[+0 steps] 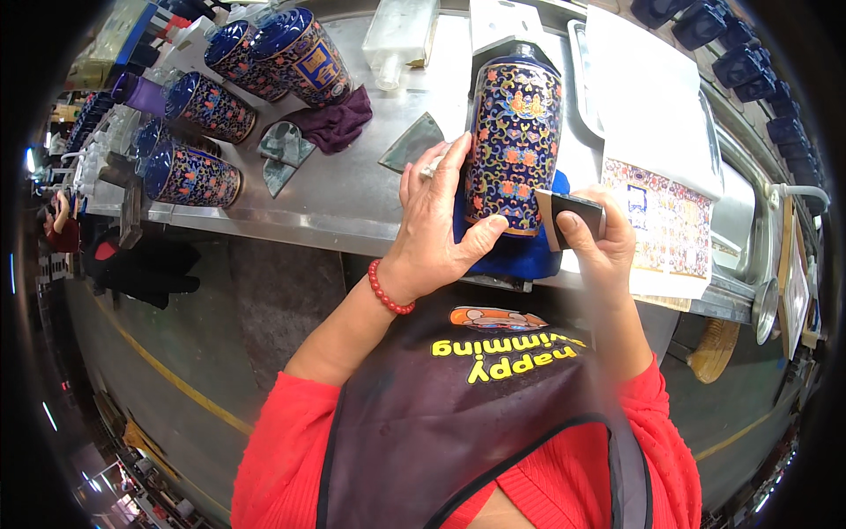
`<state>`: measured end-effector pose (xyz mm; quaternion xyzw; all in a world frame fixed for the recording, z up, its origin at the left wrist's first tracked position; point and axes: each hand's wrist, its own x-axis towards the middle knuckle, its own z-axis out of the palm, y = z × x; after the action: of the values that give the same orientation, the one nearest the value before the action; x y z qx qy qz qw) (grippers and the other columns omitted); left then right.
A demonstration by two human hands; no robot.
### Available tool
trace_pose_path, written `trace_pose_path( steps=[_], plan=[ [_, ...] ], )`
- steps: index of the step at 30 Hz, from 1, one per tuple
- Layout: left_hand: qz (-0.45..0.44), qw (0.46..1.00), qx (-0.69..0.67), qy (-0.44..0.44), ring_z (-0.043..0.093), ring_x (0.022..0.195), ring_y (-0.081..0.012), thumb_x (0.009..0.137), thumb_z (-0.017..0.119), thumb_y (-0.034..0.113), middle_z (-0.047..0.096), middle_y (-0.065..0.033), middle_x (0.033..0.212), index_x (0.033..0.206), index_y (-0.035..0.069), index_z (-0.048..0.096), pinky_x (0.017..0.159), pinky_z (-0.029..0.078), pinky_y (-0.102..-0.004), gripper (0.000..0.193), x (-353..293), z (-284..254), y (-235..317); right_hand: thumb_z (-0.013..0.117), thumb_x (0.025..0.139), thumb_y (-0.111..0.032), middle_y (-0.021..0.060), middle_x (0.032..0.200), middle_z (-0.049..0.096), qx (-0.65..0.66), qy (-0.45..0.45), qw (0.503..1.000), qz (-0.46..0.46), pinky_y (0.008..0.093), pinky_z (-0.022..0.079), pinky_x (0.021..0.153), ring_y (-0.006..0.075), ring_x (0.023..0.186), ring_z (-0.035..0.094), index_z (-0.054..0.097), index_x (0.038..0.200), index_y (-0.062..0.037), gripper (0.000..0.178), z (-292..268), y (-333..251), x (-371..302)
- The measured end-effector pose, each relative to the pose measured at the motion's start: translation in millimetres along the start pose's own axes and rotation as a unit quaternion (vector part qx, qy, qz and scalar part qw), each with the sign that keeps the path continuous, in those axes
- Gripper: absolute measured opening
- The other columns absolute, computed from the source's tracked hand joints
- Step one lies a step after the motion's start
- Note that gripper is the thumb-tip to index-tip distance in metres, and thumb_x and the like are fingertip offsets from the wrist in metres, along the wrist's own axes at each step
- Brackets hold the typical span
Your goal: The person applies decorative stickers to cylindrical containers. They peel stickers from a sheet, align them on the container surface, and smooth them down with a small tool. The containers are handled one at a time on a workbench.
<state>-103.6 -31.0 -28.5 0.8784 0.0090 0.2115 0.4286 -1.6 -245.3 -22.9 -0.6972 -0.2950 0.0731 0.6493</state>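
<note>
A dark blue bottle (515,145) with a colourful flower pattern lies on a blue cloth (502,257), its neck pointing away from me. My left hand (441,216) grips its left side, fingers stretched along the edge and thumb over the near end. Something small and whitish sits on one finger. Between the thumb and fingers of my right hand (604,234) is a flat scraper (573,219) with a dark body and a thin pale edge. That edge meets the bottle's lower right side; whether it presses there I cannot tell.
Several patterned blue bottles (300,57) stand at the left on the metal table (330,198), near a purple cloth (339,119) and greenish flat pieces (286,150). A clear bottle (398,40) lies farther back. Patterned sheets (661,220) and white paper (648,79) lie at the right.
</note>
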Motion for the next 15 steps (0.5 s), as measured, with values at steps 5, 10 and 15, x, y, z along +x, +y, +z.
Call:
trace_pose_path(
  steps=[5, 10, 15],
  plan=[
    [0.006, 1.000, -0.003, -0.012, 0.034, 0.141, -0.0383, 0.086, 0.075, 0.041, 0.041, -0.0255, 0.149, 0.155, -0.004, 0.030, 0.119, 0.019, -0.0500, 0.094, 0.2, -0.1, -2.0, 0.076, 0.094, -0.015, 0.0038, 0.086, 0.063, 0.004, 0.003, 1.000, 0.005, 0.0243, 0.045, 0.066, 0.0099, 0.075, 0.057, 0.067, 0.100, 0.0008, 0.020, -0.9, 2.6, -0.4],
    [-0.049, 0.994, -0.095, -0.027, 0.034, 0.140, -0.0377, 0.087, 0.076, 0.043, 0.040, -0.0253, 0.150, 0.155, -0.003, 0.028, 0.119, 0.020, -0.0492, 0.095, 2.5, -1.2, -7.2, 0.076, 0.094, -0.016, 0.0037, 0.086, 0.063, -0.006, -0.001, 1.000, -0.001, 0.0242, 0.045, 0.066, 0.0099, 0.075, 0.057, 0.066, 0.100, 0.0008, 0.020, -1.2, 3.4, -0.2],
    [-0.031, 0.998, -0.053, -0.016, 0.034, 0.140, -0.0370, 0.088, 0.076, 0.043, 0.041, -0.0240, 0.150, 0.155, -0.004, 0.029, 0.119, 0.021, -0.0477, 0.094, 1.8, 2.8, -4.6, 0.075, 0.094, -0.016, 0.0030, 0.086, 0.063, -0.004, -0.002, 1.000, 0.002, 0.0237, 0.045, 0.065, 0.0091, 0.074, 0.057, 0.066, 0.100, 0.0010, 0.020, 0.2, 0.6, 1.1]
  ],
)
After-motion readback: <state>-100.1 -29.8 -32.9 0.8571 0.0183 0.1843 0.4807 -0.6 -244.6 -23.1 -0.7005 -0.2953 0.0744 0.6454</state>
